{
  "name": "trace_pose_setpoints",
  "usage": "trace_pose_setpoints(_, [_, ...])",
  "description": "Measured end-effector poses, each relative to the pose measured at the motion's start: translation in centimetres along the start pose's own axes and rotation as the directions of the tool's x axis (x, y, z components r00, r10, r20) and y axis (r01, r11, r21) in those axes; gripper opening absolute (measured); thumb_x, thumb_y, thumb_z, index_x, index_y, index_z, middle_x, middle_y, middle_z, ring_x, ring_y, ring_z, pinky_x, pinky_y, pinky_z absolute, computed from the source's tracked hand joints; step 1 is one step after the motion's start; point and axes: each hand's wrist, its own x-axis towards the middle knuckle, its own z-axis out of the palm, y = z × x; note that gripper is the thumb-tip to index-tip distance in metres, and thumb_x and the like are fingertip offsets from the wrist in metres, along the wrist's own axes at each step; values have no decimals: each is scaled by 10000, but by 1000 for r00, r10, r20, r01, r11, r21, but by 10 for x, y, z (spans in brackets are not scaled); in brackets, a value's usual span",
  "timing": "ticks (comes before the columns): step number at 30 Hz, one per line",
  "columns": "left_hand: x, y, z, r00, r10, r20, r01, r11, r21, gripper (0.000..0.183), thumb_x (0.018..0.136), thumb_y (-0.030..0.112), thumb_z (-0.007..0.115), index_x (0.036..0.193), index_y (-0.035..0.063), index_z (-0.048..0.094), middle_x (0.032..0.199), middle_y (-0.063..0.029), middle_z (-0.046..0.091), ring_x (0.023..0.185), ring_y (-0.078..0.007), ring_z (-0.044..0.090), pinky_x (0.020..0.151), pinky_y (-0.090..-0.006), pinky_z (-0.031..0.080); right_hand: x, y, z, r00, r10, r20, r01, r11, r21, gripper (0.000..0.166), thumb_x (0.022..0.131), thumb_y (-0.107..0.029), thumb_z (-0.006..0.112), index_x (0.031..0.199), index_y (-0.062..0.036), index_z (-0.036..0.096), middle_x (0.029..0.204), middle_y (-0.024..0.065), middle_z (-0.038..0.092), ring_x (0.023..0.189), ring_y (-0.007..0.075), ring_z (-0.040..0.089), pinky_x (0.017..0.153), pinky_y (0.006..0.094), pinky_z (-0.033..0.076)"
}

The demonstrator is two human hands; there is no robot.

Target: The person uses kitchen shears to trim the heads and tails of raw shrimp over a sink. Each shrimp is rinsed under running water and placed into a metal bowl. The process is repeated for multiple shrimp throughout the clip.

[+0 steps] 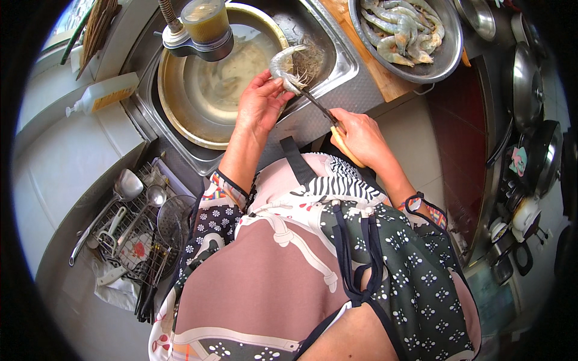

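Pinched in the fingers of my left hand (263, 101) is a raw shrimp (281, 65), curled and held over the sink's edge. My right hand (359, 135) grips scissors (345, 145) with yellow handles, their blades reaching the shrimp's head end. Under and beside the shrimp, a heap of shrimp trimmings (311, 61) lies in the metal sink (345, 67). A large round basin (174, 115) of cloudy water stands in the sink, with a shrimp dimly visible in it. At the upper right, a metal bowl (451, 58) holds several raw shrimp (402, 27).
Over the basin hangs a faucet with a filter (205, 27). The bowl rests on a wooden board (388, 88). A pump bottle (113, 92) lies to the left of the sink. Ladles (128, 185) and a wire rack (135, 243) are at lower left; pans (526, 90) stand at right.
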Motion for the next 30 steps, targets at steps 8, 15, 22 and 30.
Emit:
trace_pose_setpoints(8, [-1,-13,2,997,-69,44,70,997,-31,326,943,-24,590,1261,37,550,1137,-95,655,1007,-226,649,886,-424,559,10,-5,10,994,-38,-103,26,993,-112,362,833,-195,704,1176,-99,637,912,149,696,840,366,677,728,466,524])
trace_pose_setpoints(15, [-1,-18,5,994,-86,68,92,993,-81,320,949,-27,586,1260,36,546,1161,-96,651,1056,-236,642,946,-445,529,12,-8,15,989,-50,-139,26,985,-169,324,873,-242,694,1151,-93,617,928,160,691,862,384,679,738,495,526])
trace_pose_setpoints(22, [1,-21,7,994,-92,58,99,987,-128,396,946,-42,593,1329,3,502,1297,-152,597,1209,-295,586,1065,-486,479,12,-11,15,990,-10,-139,-10,990,-142,297,868,-214,697,1116,-90,590,911,186,697,851,415,674,717,516,515])
trace_pose_setpoints(30, [-2,-18,15,994,-81,78,92,985,-145,375,949,-39,573,1312,13,495,1238,-132,618,1129,-265,620,1006,-485,502,15,-12,12,988,-25,-152,-7,979,-204,281,866,-229,701,1092,-99,597,747,195,675,749,420,674,666,529,508])
